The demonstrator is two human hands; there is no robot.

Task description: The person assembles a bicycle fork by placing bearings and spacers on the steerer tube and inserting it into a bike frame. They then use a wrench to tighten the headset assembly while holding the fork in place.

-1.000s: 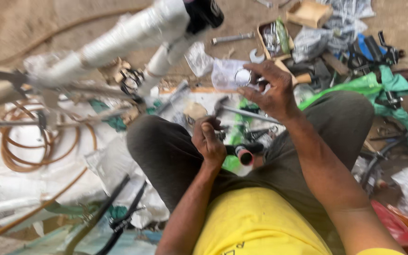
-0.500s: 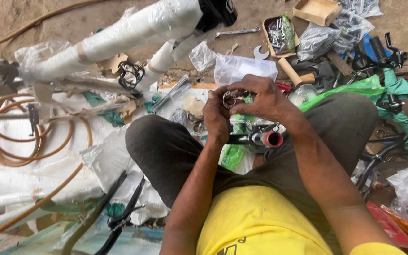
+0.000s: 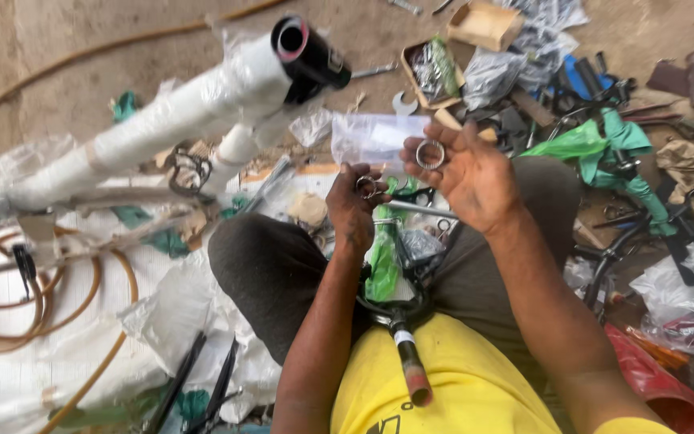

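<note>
While the right hand (image 3: 466, 173) lies palm-up with its fingers loosely spread, a small metal ring (image 3: 430, 153) rests on the base of those fingers, lying flat so that its open face looks up toward the camera; being round, it shows no long axis. Just left of it and a little lower, the left hand (image 3: 353, 210) is curled with its back to the camera, its fingertips pinching a second small ring (image 3: 365, 186) of shiny metal, which is held tilted, though how steeply cannot be told. Both hands hover above the person's lap, between knees clad in dark grey trousers (image 3: 271, 269), and the two hands are near each other but not touching. Behind the right hand's fingertips lies a clear plastic bag (image 3: 371, 138) on the ground. Below the hands, a green plastic wrap (image 3: 382, 265) and a dark metal part sit in the lap, and a tube with a reddish end (image 3: 410, 366) runs from the lap toward the yellow shirt (image 3: 443, 386), its long axis pointing roughly at the camera's wearer. To the left, a bicycle frame wrapped in white foam (image 3: 186, 112) slants from lower left to upper right, ending in a black head tube (image 3: 308, 50) whose open mouth faces up. A coiled tan hose (image 3: 33, 305) lies at far left.
</note>
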